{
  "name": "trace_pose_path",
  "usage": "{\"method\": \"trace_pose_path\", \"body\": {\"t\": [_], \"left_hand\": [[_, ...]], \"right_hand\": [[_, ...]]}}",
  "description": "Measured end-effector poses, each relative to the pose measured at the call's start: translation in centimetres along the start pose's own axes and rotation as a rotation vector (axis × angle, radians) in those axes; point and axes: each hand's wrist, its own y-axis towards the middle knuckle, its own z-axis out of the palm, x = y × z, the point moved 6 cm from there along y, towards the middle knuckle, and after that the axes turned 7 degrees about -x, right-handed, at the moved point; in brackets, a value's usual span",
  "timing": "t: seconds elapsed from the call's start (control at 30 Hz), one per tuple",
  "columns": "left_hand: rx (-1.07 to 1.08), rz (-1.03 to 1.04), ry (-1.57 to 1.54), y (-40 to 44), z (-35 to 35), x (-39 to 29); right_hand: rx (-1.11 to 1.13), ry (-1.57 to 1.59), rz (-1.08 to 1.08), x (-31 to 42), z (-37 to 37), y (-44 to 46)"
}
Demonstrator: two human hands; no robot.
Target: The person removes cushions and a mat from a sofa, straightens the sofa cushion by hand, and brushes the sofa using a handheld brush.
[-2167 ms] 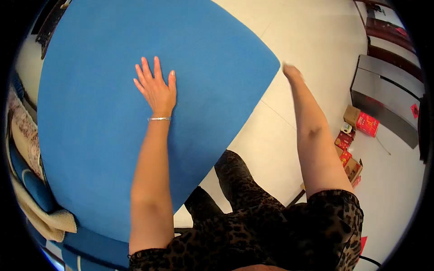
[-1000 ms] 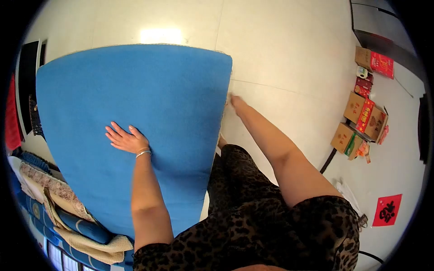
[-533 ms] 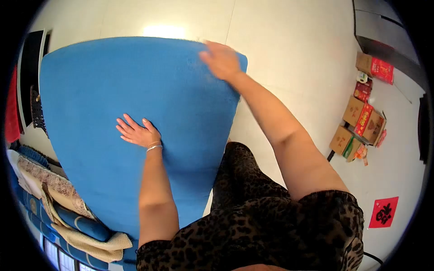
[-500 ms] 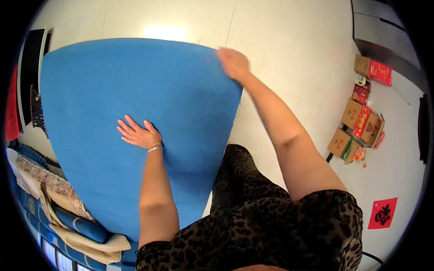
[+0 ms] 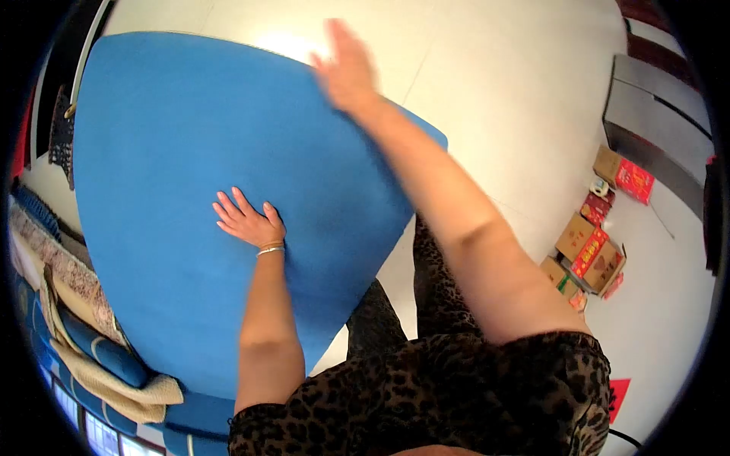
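The left hand (image 5: 252,223) lies palm down near the middle of one blue cloth-covered surface (image 5: 160,144), its fingers spread apart and holding nothing. The right hand (image 5: 348,72) is over the far edge, blurred, thumb away from the outstretched fingers; whether those fingers are together, or touch the cloth, I cannot tell. The blue surface fills the left and middle of the scene, its far edge slanting to one rounded corner on the right, then running back to the two trouser legs (image 5: 450,304). Bare floor (image 5: 494,91) gives open room beyond the far and right sides. One cream cloth (image 5: 125,384) crowds the near left. At right stand one grey cabinet (image 5: 642,137), one white roll (image 5: 599,187) and several boxes (image 5: 579,237), too crowded to count surely.
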Motion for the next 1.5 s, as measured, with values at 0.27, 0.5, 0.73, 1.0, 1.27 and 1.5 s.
{"method": "trace_pose_path", "body": {"t": [0.27,0.5,0.73,1.0,1.27,1.5], "left_hand": [[0.034,-0.093,0.034,1.0,-0.6,-1.9],[0.148,0.013,-0.062,12.8,2.0,-16.2],[0.045,-0.241,0.315,21.0,6.9,-12.5],[-0.034,-0.280,0.392,20.5,8.0,-12.4],[-0.093,-0.250,0.337,20.2,8.8,-11.7],[-0.094,-0.246,0.301,20.1,9.0,-11.8]], "right_hand": [[0.310,-0.160,-0.153,3.8,7.0,-0.7],[0.481,0.002,-0.059,-3.6,-2.1,-4.9],[0.850,0.100,0.007,-18.3,-12.5,-10.6],[0.614,0.133,0.080,-25.5,-7.2,4.6],[1.376,-0.165,0.196,-21.7,5.3,-5.0],[1.240,-0.106,0.706,-16.8,4.2,-2.2]]}}
